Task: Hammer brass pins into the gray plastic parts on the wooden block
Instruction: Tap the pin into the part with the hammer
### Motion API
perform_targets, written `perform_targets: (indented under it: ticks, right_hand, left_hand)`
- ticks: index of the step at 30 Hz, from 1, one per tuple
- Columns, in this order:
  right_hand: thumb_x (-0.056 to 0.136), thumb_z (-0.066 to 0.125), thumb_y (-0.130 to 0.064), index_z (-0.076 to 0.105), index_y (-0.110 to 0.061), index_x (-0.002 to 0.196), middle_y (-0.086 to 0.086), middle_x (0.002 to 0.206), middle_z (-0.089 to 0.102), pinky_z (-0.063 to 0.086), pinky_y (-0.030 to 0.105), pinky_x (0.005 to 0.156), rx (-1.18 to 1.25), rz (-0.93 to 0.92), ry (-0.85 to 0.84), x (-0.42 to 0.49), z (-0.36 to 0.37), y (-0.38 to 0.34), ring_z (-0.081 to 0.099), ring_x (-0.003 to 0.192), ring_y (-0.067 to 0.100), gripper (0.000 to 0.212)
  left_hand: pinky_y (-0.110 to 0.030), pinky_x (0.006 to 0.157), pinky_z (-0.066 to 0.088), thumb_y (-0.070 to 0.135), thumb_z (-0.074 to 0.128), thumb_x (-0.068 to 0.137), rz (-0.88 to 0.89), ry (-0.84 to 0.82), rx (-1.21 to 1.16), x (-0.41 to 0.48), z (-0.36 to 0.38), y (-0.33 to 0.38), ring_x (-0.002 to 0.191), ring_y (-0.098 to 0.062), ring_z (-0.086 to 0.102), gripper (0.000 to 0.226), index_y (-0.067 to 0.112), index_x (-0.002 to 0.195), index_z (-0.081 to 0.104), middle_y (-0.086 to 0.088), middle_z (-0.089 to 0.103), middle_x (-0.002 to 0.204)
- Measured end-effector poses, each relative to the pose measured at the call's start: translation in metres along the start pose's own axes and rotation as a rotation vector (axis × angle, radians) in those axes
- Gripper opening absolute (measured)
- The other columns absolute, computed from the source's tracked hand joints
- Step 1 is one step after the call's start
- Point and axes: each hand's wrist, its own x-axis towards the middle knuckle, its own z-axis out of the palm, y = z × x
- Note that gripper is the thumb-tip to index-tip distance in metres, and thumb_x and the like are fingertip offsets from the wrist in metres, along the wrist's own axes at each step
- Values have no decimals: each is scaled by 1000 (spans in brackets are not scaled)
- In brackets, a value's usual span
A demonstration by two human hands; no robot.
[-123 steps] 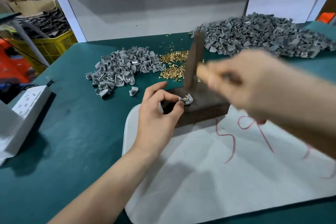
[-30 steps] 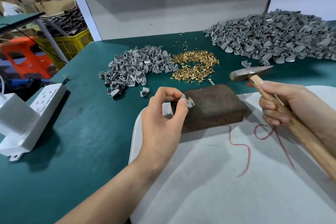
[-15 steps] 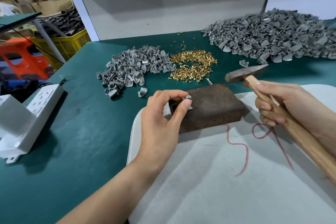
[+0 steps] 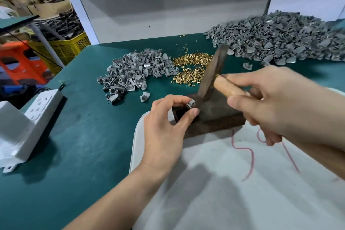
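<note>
My left hand [image 4: 164, 127] pinches a small gray plastic part [image 4: 190, 103] between thumb and forefinger at the left end of the dark wooden block [image 4: 218, 115]. My right hand [image 4: 276, 106] grips the wooden handle of a hammer [image 4: 212, 74]. The hammer's dark steel head stands upright over the block, just right of the part and not touching it. A loose heap of brass pins [image 4: 192, 67] lies behind the block. I cannot make out a pin in the held part.
A small pile of gray parts [image 4: 134, 71] lies at centre left and a much larger pile [image 4: 280, 37] at back right. A white sheet with red marks [image 4: 242, 183] covers the near table. A white power strip [image 4: 39, 106] sits at the left edge.
My right hand has swung the hammer in from the right; its head now stands upright over the block beside the part. My left hand still pinches the part at the block's left end.
</note>
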Motion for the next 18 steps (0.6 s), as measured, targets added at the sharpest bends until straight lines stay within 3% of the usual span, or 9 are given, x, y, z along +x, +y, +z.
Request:
perform_targets:
  ticks: [4,9,14,16,18]
  right_hand:
    - [91,49,-17,60,-13,90,6,50,52,44,20,34,-108,32,-28,4,8,-9,52,27,15,12]
    - [91,48,-16,63,-14,98,1,47,49,42,23,30,-139,40,-30,6,10,-15,48,26,13,16]
    - [89,51,-22,62,-21,100,-2,49,52,38,22,27,-267,-35,65,4,2,-17,54,34,8,15]
    - [88,52,-23,61,-21,97,-1,53,54,44,26,38,-325,-56,100,3,5,-17,56,41,13,13]
    - [89,49,-23,55,-21,84,1,57,55,48,32,45,-361,-44,20,1,14,-17,54,42,17,7]
  left_hand:
    - [-20,87,44,20,77,77,-34,-18,3,2,-1,1,98,-12,61,13,24,84,67,4,69,93]
    - [-15,76,43,22,78,76,-24,-2,17,3,-1,2,96,-16,60,17,31,77,63,2,68,90]
    - [-31,81,48,23,79,74,-15,9,9,4,0,0,96,-19,61,18,30,75,63,4,68,87]
    - [-31,82,48,23,80,74,-6,20,30,4,0,0,96,-17,61,20,32,74,62,7,68,85]
    - [-33,85,48,23,80,74,7,28,51,3,-1,1,94,-15,62,22,35,73,62,10,69,83]
